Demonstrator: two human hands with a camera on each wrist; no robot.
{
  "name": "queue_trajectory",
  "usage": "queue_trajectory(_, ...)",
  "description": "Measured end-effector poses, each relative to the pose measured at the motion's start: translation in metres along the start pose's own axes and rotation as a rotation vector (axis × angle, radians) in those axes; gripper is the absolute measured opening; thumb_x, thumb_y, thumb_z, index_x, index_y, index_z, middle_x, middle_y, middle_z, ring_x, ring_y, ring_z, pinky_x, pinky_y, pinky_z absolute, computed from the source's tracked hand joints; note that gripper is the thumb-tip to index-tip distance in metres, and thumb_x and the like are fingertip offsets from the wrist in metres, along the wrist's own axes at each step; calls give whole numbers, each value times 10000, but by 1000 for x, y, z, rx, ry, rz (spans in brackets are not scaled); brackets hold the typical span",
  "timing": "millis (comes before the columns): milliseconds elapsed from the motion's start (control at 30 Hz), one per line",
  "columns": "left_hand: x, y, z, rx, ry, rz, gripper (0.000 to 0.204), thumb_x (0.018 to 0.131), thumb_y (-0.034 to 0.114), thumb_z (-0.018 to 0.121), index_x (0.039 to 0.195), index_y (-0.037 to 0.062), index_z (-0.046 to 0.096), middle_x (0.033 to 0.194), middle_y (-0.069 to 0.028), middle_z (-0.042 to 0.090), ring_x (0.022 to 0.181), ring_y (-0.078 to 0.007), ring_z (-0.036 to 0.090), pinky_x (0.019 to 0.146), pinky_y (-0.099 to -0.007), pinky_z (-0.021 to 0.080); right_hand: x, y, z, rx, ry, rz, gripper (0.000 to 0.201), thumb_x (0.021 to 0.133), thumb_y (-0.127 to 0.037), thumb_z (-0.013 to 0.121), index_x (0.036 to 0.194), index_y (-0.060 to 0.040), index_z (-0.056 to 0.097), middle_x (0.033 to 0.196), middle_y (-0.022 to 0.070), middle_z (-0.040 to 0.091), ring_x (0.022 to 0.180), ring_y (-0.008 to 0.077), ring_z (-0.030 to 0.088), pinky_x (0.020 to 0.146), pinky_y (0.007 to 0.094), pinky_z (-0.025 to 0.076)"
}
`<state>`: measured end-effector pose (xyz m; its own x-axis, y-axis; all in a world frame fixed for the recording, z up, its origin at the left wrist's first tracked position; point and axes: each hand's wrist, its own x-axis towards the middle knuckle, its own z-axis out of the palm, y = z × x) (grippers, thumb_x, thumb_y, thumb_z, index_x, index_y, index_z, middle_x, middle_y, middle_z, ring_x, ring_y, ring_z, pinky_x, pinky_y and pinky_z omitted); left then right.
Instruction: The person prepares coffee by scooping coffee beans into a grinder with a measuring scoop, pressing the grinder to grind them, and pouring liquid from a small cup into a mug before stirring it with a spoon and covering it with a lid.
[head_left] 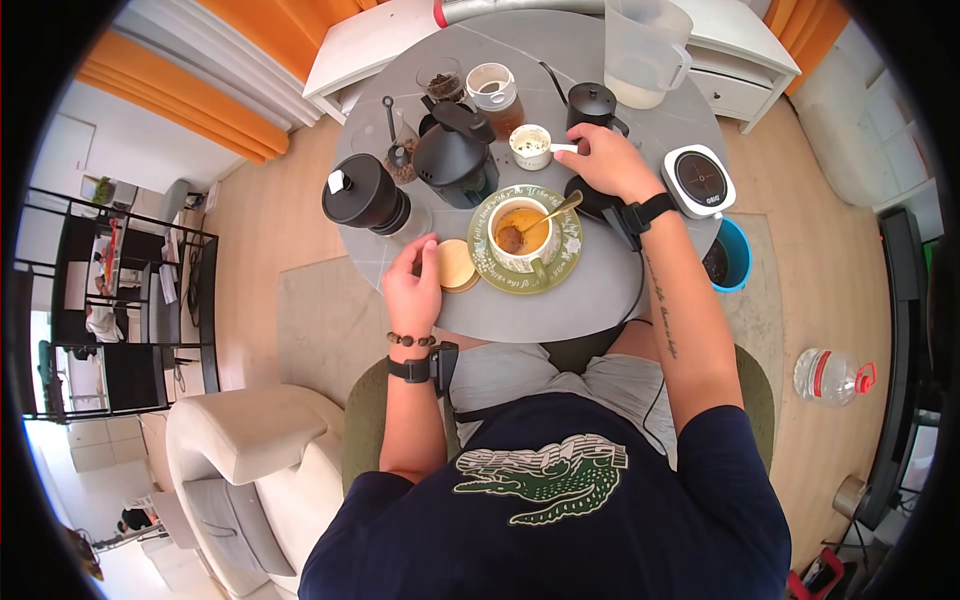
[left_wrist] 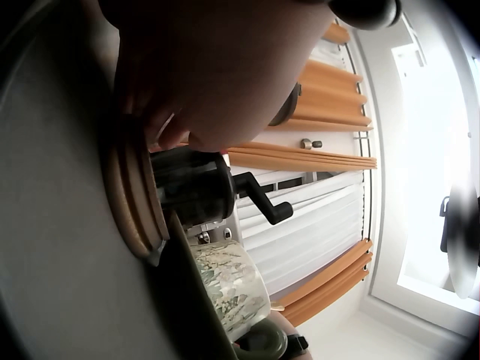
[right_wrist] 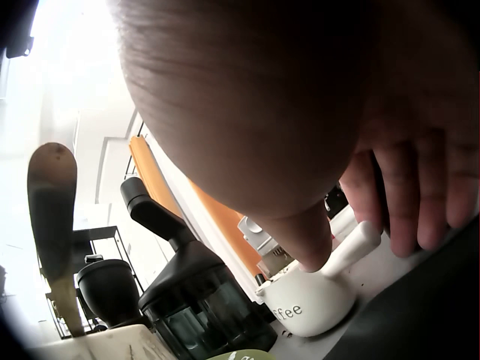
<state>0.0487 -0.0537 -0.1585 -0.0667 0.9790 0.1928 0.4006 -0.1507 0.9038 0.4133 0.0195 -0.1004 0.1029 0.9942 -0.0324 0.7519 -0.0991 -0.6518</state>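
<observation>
My right hand (head_left: 608, 160) is at the handle of a small white cup (head_left: 531, 147) with lettering on its side. In the right wrist view the thumb overlaps the handle's base (right_wrist: 334, 264), with the other fingers extended past the handle's tip. Resting on the table, my left hand (head_left: 412, 283) has its fingers at the edge of a round tan stack like coasters (head_left: 458, 266). Between the hands, a patterned mug (head_left: 522, 262) sits on a green lettered saucer (head_left: 490, 277). It holds yellow-brown contents with a brown clump, and a gold spoon (head_left: 556, 208) leans in it.
Behind the mug stand a black-lidded pot (head_left: 455, 160), a black grinder (head_left: 365, 195), a jar of brown liquid (head_left: 495, 95) and a small black kettle (head_left: 592, 103). A clear pitcher (head_left: 645, 50) is at the back right, a white scale (head_left: 697, 180) at the right edge.
</observation>
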Motion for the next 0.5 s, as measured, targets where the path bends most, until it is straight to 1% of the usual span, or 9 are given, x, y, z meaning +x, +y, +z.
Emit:
queue_trajectory(33,-1,6,-5,52,-76,21,338,1115,244,734,1304,-28,806,1155,-197,855,1003,-253,821,882,-359,626,-4,1,-1,2,-1,2,592,1019,-476,809,1404,-30,753,1231,180,818,1170,369,772,1034,476,595)
queue_trajectory(67,-2,13,-10,56,-78,21,338,1115,244,734,1304,-28,806,1155,-197,855,1003,-253,821,882,-359,626,-9,2,-3,10,49,-8,596,1019,-479,808,1409,-33,745,1211,171,815,1178,364,766,1026,475,596)
queue_trajectory(133,-5,27,-20,284,-250,171,536,1026,255,829,1481,-2,708,1380,-244,780,1210,-370,780,1013,-421,619,-18,6,-6,22,99,-18,600,1020,-482,807,1415,-35,737,1191,162,812,1185,359,761,1018,474,598)
queue_trajectory(167,-6,33,-25,287,-251,171,536,1026,255,829,1481,-2,708,1380,-244,780,1210,-370,780,1013,-421,619,-21,8,-6,59,124,-30,587,1026,-474,802,1416,-40,736,1200,162,813,1187,361,755,1013,479,597)
queue_trajectory(233,-8,44,-33,464,-401,331,816,938,206,911,1655,34,561,1601,-262,646,1457,-416,643,1230,-480,512,-32,6,-10,98,152,-39,574,1033,-466,796,1418,-45,735,1208,162,814,1188,364,749,1007,484,596)
queue_trajectory(267,-9,47,-33,466,-404,332,816,938,206,911,1655,34,561,1601,-262,646,1457,-416,643,1230,-480,512,-38,4,-11,116,171,-81,540,1041,-443,793,1399,-42,744,1181,155,818,1134,340,755,982,464,599)
queue_trajectory(333,-10,52,-34,486,-487,230,1021,843,202,982,1718,61,475,1683,-250,567,1538,-425,554,1292,-493,456,-52,-4,-18,135,190,-123,506,1049,-420,789,1381,-39,752,1154,147,821,1079,316,762,956,443,603)
queue_trajectory(400,-10,51,-31,515,-477,234,1049,821,198,996,1721,66,473,1681,-238,572,1535,-426,554,1295,-490,457,-66,-13,-25,298,98,-135,439,1071,-371,776,1336,-22,773,1075,120,820,945,240,739,891,389,601)
queue_trajectory(500,-10,50,-28,559,-474,240,1072,800,189,1008,1723,76,473,1674,-219,585,1528,-429,554,1296,-489,457,-82,-20,-23,435,87,-177,415,1081,-357,775,1304,-7,786,1007,88,809,850,180,689,829,345,585)
